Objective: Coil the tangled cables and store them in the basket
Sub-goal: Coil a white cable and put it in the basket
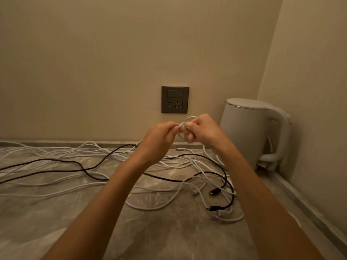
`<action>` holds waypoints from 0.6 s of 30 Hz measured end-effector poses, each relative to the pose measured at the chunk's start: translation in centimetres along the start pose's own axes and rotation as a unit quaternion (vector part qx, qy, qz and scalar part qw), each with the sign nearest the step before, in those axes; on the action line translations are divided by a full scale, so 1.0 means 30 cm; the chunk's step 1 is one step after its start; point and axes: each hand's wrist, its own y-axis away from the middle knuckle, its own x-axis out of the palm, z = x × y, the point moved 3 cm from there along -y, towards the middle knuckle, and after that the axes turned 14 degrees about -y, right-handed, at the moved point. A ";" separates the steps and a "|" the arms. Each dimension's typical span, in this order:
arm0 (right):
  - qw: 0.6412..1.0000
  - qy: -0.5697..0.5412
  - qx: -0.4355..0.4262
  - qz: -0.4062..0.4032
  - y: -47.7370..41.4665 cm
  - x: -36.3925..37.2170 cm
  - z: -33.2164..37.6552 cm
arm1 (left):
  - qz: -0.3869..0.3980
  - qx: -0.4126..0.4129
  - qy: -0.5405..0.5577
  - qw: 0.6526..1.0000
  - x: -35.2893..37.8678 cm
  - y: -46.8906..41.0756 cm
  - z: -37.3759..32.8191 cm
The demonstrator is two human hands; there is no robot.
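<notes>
Both forearms reach up from 6 o'clock and meet just above the middle of the view. There the hands hold a small coil (185,129) of thin, smooth white cable in the air, clear of the counter (169,239). The left hand (159,136) pinches a strand at the coil's 9 o'clock edge between its thumb and curled fingertips. The right hand (203,131) has its fingers curled round the loops on the 3 o'clock side, and a round arc of cable rises above its knuckles. A white strand drops from the coil toward the surface, behind the right wrist. The counter is polished grey-brown stone with pale cloudy veins and a low raised lip along the walls. More white cables (195,165) sprawl across it in long slack curves from 9 o'clock to a denser tangle at about 4 o'clock. Through them run matte black cables (65,161), two of which end in small dark plugs (214,192) near 4 o'clock. At 3 o'clock a smooth off-white kettle (244,132) stands in the corner; it is a tapered cylinder with a thick looped handle. Directly at 12 o'clock from the hands, a square dark-grey socket (175,99) sits flush in the plain beige wall (93,62).
</notes>
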 end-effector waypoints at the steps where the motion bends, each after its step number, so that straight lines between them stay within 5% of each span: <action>1: 0.999 -0.005 -0.024 -0.035 -0.005 -0.003 0.000 | 0.015 -0.022 0.065 0.998 0.000 0.001 -0.008; 3: 0.993 -0.058 -0.060 -0.080 -0.007 -0.009 0.002 | 0.029 -0.048 0.145 0.988 0.000 0.005 -0.020; 8: 0.952 -0.290 -0.029 -0.097 -0.020 -0.004 -0.027 | 0.054 -0.053 0.148 0.986 0.003 0.010 -0.017; 13: 0.848 -0.526 0.033 -0.057 -0.017 -0.012 -0.015 | 0.087 -0.076 0.153 0.981 0.005 0.010 0.008; 18: 0.775 -0.627 0.078 0.001 -0.010 0.011 0.003 | 0.049 -0.073 0.140 0.986 0.001 0.003 0.036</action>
